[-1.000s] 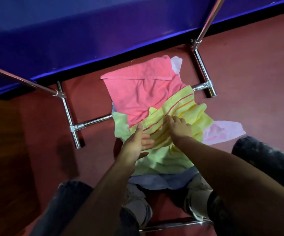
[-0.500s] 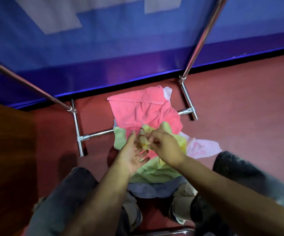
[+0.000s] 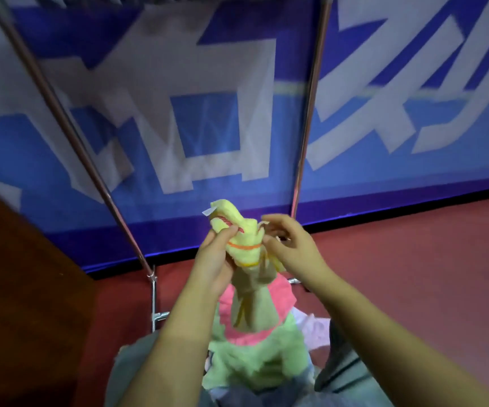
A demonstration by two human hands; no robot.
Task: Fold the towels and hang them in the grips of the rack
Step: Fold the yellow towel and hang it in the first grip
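Observation:
A yellow towel (image 3: 244, 245) with orange and red stripes hangs lifted in front of me, bunched at its top. My left hand (image 3: 213, 259) grips that bunched top, thumb pressed on the cloth. My right hand (image 3: 293, 248) pinches the towel's right edge with curled fingers. Below them on the floor lie a pink towel (image 3: 284, 295), a light green towel (image 3: 255, 359) and a pale pink one (image 3: 315, 327). Two metal rack poles, left (image 3: 70, 124) and right (image 3: 310, 107), rise on either side. The rack's grips are out of view.
A blue banner (image 3: 237, 113) with white shapes stands close behind the rack. A dark wooden surface (image 3: 17, 289) fills the lower left. The rack's base bar (image 3: 154, 301) lies on the red floor (image 3: 413, 259). My knees (image 3: 351, 371) flank the towel pile.
Both hands have lifted the yellow towel off the pile up to chest height. My view has tilted up, showing more of the banner and poles.

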